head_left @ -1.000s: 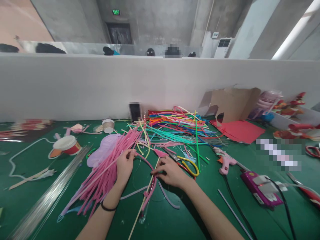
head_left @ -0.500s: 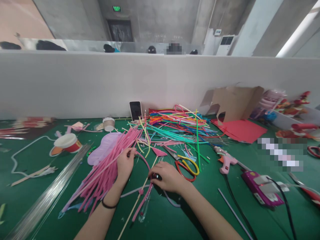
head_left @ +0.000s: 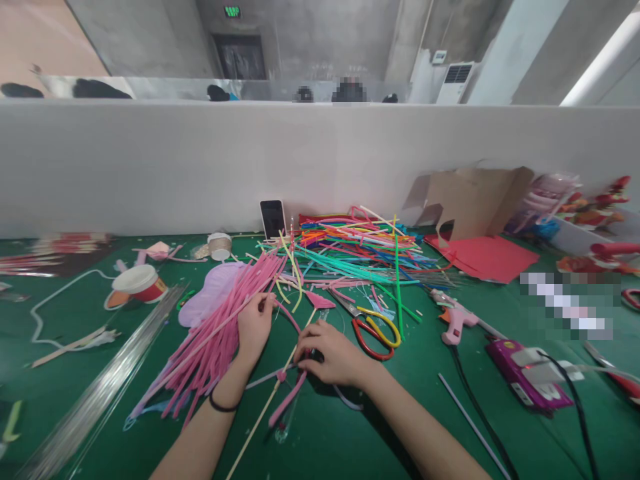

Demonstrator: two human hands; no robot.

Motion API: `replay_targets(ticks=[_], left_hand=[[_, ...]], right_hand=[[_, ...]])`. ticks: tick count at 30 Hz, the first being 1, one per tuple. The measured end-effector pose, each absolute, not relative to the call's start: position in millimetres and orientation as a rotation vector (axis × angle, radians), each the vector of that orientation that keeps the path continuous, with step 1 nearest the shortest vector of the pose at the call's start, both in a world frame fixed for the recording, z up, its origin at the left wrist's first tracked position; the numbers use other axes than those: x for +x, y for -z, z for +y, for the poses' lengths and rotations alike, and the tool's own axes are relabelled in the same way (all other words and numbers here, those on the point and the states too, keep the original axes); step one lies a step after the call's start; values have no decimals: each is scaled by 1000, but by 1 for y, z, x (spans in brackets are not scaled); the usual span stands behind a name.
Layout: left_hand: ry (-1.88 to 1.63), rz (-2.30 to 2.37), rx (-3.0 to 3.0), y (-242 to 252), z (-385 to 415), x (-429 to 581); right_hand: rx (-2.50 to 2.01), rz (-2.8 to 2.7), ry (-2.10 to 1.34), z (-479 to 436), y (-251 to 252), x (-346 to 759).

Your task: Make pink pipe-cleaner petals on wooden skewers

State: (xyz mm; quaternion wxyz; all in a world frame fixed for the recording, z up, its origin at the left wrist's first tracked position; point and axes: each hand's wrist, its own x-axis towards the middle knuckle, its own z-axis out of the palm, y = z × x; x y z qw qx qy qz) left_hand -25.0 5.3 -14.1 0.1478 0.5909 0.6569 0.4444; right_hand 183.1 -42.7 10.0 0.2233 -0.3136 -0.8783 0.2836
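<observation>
Hiding most of a small dark thing (head_left: 313, 357) under the bent fingers of the right hand (head_left: 331, 357); too covered to be naming. Closing down on it with fingertips drawn together, pressing it against the green table (head_left: 350, 440). Curling the left hand (head_left: 255, 327) at the edge of the pink stems (head_left: 210, 347), fingertips bunched by one stem's end, yet not showing whether actually pinching anything. Cutting off both forearms at the bottom edge, a dark band circling the left wrist. Blurring into streaks at far left: clear rods (head_left: 100, 393). Blocking out a patch at right in pixel squares.

Fanning out as a thick fuzzy bundle, those pink stems, running from lower left up toward the middle, lying flat on the table and touching the left hand. Crossing between the two hands: a pale thin stick (head_left: 260, 417), slanting down to the lower edge, with a short curved pink stem (head_left: 286, 401) lying just beside it, below the right hand.

Lying just right of the right hand: scissors (head_left: 373, 328) with red and yellow handles. Sprawling behind them, a heap of coloured stems (head_left: 350, 250). Resting farther right, well apart, a pink glue gun (head_left: 457, 320).
</observation>
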Motion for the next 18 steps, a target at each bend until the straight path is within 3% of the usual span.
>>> replay_targets(ticks=[12,18], left_hand=[[-1289,1874,1698,17,7,-26],[-1302,1818,1670,17,8,-27]], right_hand=[[-818,-2465,-978,-43,-10,188],[-1050,-1973,-709,-30,0,185]])
